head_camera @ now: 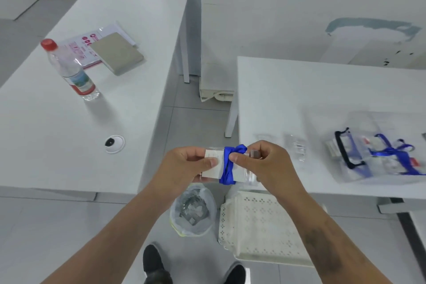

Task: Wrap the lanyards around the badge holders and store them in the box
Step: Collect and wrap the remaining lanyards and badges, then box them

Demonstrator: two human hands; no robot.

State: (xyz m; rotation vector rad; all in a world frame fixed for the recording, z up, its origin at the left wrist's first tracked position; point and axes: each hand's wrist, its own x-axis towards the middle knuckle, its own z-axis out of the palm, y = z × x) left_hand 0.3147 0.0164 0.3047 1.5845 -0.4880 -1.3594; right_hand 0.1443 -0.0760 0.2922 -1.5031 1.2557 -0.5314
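1. A person's left hand [184, 166] grips the white-card end of a clear badge holder [213, 166], held in the air over the gap left of the right-hand table [299, 90].
2. The right hand [265, 163] pinches the blue lanyard [228, 166] wound around the holder's middle.
3. The end looks untucked; slackened fingers would likely let the slick ribbon unwind.
4. The clear box [378, 145], blurred, sits on that table's right part, already holding blue lanyards; a loose bundle could snag there.
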